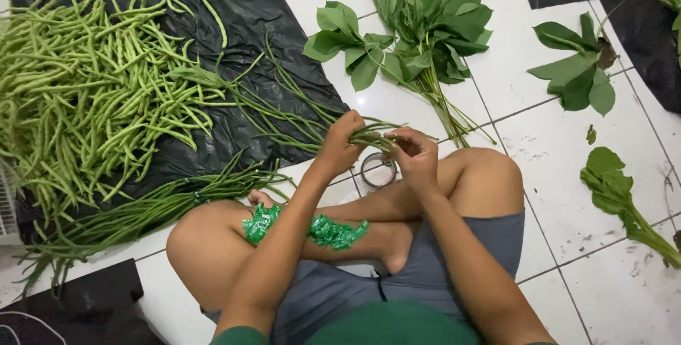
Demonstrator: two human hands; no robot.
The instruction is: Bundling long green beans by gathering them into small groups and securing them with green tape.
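Your left hand (342,141) is clamped around a bunch of long beans (298,121), and your right hand (415,157) is pinched shut on the near ends of the same bunch, fingers curled in tight. The bundle sits just above your crossed legs, over the white tile floor (539,146), w/ a roll of tape (378,170) right under your hands.

Tip imo: keep the left grip firm near the ends so the pods don't fan out, and line up the tips w/ the right before anything else, otherwise the bunch goes lopsided.

Orientation: long axis runs roughly left-right, angled a bit up and away. Ends sit at your hands, and the rest trails off to your left onto the black plastic sheet (248,12), next to the big loose bean pile (92,82).

Green strip of wrappers (328,231) lies on your shin. Leafy greens (425,26) lie further out on the floor.
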